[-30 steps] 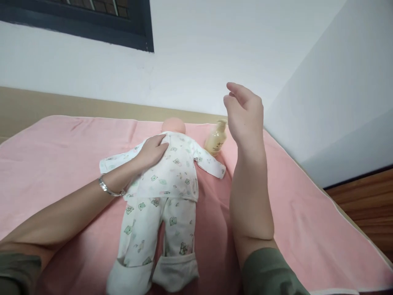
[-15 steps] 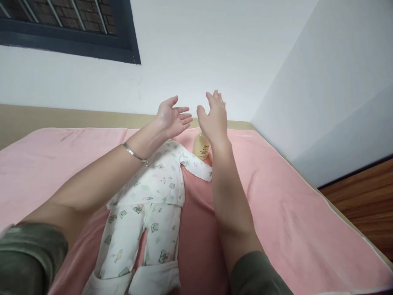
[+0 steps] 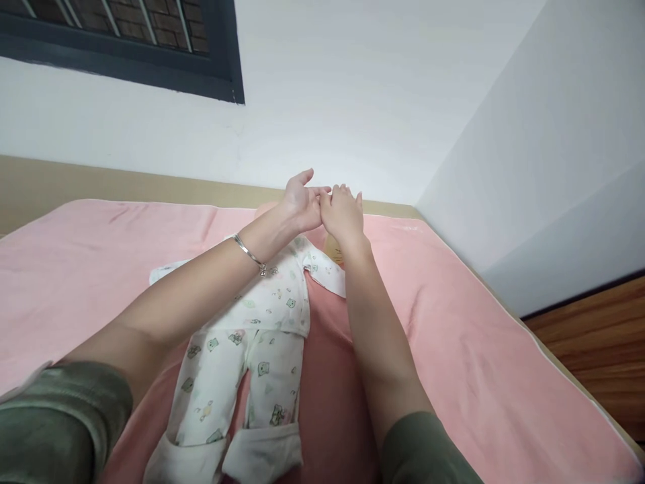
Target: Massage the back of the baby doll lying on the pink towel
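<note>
A baby doll [image 3: 262, 323] in white printed pyjamas lies face down on the pink blanket [image 3: 453, 349]. Both my hands are raised above its head end and touch each other. My left hand [image 3: 301, 202], with a silver bracelet on the wrist, has its palm turned up and fingers stretched out. My right hand [image 3: 341, 212] presses its fingers onto the left palm. Nothing shows in either hand. A cream pump bottle [image 3: 333, 250] stands behind my right wrist, mostly hidden.
The pink blanket covers a bed set against a white wall, with a tan headboard strip [image 3: 101, 185] along the back. A dark-framed window [image 3: 125, 40] sits at upper left. Wooden floor [image 3: 594, 356] shows past the bed's right edge.
My left hand lifted off the doll's back and rose to meet my right hand. The two hands came together and dropped slightly.
</note>
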`<action>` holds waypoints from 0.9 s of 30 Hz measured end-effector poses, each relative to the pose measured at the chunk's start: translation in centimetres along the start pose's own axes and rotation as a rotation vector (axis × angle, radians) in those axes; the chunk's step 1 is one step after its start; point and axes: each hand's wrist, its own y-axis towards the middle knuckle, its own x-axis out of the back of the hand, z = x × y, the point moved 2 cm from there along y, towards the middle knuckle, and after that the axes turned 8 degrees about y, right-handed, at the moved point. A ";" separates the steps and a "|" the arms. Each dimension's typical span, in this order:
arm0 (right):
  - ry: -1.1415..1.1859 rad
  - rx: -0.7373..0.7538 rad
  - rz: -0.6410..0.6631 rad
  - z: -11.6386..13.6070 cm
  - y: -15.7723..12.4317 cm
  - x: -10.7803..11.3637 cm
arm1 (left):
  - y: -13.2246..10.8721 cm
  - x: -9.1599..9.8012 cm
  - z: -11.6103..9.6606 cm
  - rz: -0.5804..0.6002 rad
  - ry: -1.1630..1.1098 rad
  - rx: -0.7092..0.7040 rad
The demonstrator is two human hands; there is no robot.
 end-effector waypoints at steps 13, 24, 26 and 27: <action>-0.398 0.016 -0.049 -0.2 0.3 -1.4 | -7.7 6.8 -0.5 0.025 -0.171 0.160; -0.397 -0.234 -0.113 0.5 1.1 -2.1 | -11.4 12.9 -3.0 -0.090 0.129 -0.129; -0.398 -0.248 -0.115 0.6 1.0 -2.0 | -11.8 13.5 -3.5 -0.075 0.145 -0.160; -0.395 -0.254 -0.114 0.6 1.0 -2.0 | -12.1 13.7 -3.9 -0.108 0.172 -0.173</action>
